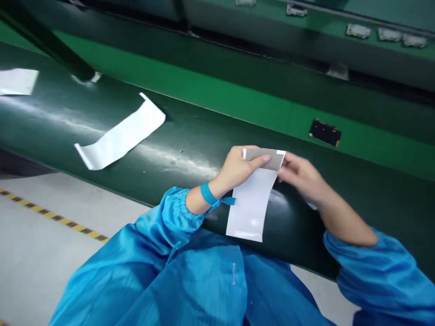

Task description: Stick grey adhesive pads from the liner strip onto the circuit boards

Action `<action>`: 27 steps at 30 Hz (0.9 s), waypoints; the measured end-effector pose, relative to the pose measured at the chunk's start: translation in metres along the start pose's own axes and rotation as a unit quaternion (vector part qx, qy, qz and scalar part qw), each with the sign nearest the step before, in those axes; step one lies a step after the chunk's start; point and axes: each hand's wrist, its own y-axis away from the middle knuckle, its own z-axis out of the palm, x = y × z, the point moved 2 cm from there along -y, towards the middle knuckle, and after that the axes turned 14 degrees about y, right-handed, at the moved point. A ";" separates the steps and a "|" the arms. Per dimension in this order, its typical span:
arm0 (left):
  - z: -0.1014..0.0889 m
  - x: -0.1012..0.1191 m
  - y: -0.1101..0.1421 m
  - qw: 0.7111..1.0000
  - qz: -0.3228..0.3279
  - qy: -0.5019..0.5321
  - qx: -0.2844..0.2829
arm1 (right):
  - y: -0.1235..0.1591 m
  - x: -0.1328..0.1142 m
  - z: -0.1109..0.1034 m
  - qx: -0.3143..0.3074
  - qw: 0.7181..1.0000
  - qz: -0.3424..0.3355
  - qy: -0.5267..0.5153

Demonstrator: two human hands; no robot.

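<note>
My left hand (239,166) is closed on the upper end of a long white paper strip (252,203), which looks like a label sheet or backing paper. Its thumb presses on a grey band (260,156) across the top. The strip hangs down toward my body, its lower end curling slightly. My right hand (302,176), slightly blurred, has its thumb and fingers pinched at the strip's upper right corner, beside a small white tab (280,152). A blue wrist strap (208,194) circles my left wrist. Something small and white, partly hidden, shows under my right wrist.
Another curled white strip (122,136) lies on the dark green bench (190,145) to the left, and a white sheet (18,82) sits beyond it. A black circuit board (325,132) rests on the bright green mat. Several small parts (358,31) line the upper shelf.
</note>
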 end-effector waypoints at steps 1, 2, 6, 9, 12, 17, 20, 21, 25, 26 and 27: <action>-0.004 0.002 0.002 1.000 0.020 -0.021 -0.012 | 0.005 0.000 0.020 -0.006 0.999 0.001 -0.042; -0.010 0.005 0.006 0.997 0.041 -0.053 -0.023 | 0.009 0.002 0.036 0.009 0.998 0.003 -0.069; -0.074 0.027 0.031 0.926 0.159 -0.332 0.083 | 0.010 0.013 0.059 0.104 0.986 -0.004 -0.129; -0.139 0.041 0.047 0.823 0.095 -0.525 0.196 | 0.013 0.017 0.053 0.160 0.977 -0.029 -0.139; -0.176 0.043 0.052 0.788 0.010 -0.582 0.201 | 0.018 0.016 0.049 0.190 0.972 -0.053 -0.127; -0.164 0.038 0.047 0.752 -0.031 -0.629 0.196 | 0.027 0.016 0.050 0.214 0.974 -0.038 -0.061; -0.152 0.035 0.045 0.732 -0.040 -0.655 0.185 | 0.031 0.026 0.050 0.228 0.972 -0.035 -0.035; -0.151 0.035 0.045 0.729 -0.039 -0.659 0.182 | 0.031 0.031 0.050 0.231 0.972 -0.038 -0.027; -0.172 0.045 0.050 0.712 -0.040 -0.664 0.226 | 0.030 0.045 0.050 0.249 0.967 -0.052 0.014; -0.183 0.052 0.052 0.706 -0.041 -0.663 0.247 | 0.030 0.045 0.050 0.256 0.965 -0.055 0.023; -0.196 0.061 0.054 0.697 -0.042 -0.661 0.274 | 0.030 0.045 0.050 0.260 0.963 -0.058 0.029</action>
